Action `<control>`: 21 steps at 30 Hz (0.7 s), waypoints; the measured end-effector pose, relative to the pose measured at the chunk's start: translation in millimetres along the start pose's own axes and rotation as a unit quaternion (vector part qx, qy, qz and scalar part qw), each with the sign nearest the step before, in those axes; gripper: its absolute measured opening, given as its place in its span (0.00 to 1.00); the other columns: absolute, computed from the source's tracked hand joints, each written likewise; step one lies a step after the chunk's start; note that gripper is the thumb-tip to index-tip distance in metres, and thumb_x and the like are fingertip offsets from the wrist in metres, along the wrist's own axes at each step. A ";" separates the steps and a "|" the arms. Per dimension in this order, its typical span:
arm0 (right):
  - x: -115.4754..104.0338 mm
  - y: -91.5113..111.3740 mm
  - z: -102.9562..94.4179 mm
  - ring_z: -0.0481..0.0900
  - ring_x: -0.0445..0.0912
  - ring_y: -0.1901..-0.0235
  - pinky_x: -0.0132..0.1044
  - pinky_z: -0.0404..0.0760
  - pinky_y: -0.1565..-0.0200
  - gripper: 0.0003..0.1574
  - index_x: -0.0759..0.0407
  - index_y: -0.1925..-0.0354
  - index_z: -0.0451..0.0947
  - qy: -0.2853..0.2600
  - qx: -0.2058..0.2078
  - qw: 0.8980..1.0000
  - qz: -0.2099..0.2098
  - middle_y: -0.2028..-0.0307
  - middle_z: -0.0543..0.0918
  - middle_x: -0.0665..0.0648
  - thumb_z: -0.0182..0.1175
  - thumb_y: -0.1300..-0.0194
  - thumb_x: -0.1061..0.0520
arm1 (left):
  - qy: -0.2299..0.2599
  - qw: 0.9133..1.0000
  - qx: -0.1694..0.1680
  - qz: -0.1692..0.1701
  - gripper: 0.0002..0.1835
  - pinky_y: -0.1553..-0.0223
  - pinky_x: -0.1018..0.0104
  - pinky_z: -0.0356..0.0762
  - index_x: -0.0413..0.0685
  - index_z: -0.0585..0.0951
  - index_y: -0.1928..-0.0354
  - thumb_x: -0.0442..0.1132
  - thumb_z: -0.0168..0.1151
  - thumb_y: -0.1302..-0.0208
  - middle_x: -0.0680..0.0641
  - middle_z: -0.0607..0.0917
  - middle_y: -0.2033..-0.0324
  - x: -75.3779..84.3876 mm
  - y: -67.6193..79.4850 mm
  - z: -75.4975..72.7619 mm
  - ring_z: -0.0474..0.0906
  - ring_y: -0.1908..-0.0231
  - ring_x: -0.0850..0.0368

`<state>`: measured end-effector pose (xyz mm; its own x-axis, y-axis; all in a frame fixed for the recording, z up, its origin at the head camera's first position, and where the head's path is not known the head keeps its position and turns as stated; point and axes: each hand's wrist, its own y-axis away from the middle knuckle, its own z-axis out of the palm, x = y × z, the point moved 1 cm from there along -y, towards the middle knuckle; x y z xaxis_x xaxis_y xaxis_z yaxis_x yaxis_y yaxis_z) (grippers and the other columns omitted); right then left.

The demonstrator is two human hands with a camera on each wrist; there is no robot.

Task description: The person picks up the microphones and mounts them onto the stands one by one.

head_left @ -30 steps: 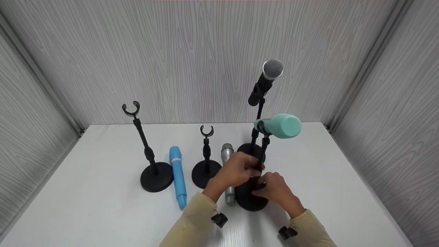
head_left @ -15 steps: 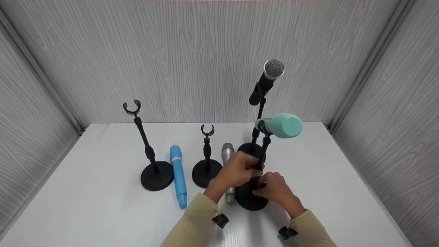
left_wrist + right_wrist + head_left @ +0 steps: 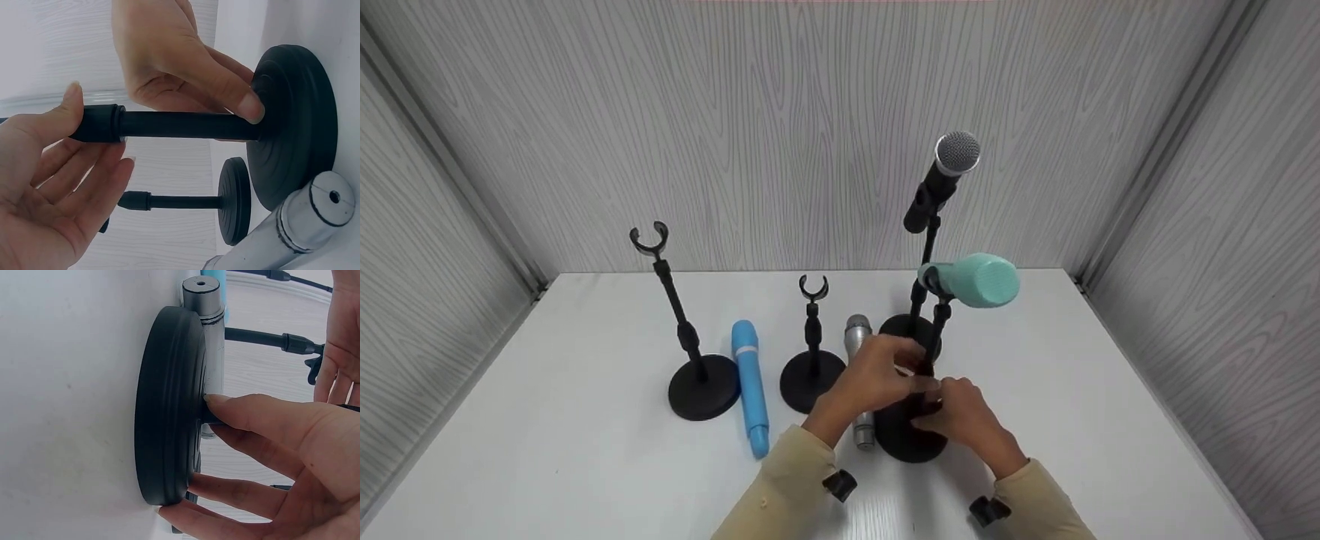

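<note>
A teal microphone [image 3: 984,280] lies tilted in the clip of a black desk microphone stand [image 3: 911,446]. My left hand [image 3: 877,375] is at the stand's pole; in the left wrist view its thumb and fingers lie on opposite sides of the black collar [image 3: 101,124], loosely pinching it. Lower down, my right hand [image 3: 964,416] holds the foot of the pole, its thumb beside the round base [image 3: 169,405] and other fingers at the base's edge. The base stands on the white table.
Behind stands another stand with a black, silver-headed microphone [image 3: 958,154]. A silver microphone [image 3: 864,431] lies close left of the held stand. Farther left are a short bare stand [image 3: 812,382], a blue microphone [image 3: 750,386] and a taller bare stand [image 3: 703,388].
The left hand's fingers have loosened and shifted on the pole, the thumb now reaching farther right across it. The right hand and the stand's base keep their place.
</note>
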<state>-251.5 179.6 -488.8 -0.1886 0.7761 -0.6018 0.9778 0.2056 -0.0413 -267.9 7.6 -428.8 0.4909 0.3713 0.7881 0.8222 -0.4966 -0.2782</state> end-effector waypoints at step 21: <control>3.7 -0.8 1.3 0.82 0.45 0.73 0.40 0.81 0.71 0.18 0.68 0.67 0.86 0.006 0.024 0.999 -0.035 0.73 0.88 0.59 0.81 0.54 0.59 | 0.020 1.000 -0.012 0.005 0.07 0.58 0.76 0.84 0.39 0.90 0.61 0.29 0.74 0.42 0.45 0.93 0.63 -2.1 -1.3 5.4 0.92 0.60 0.55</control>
<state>-252.8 181.6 -492.1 -0.2576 0.7680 -0.5864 0.9653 0.2313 -0.1212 -268.4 11.7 -433.1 0.4863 0.3349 0.8071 0.8104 -0.5183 -0.2732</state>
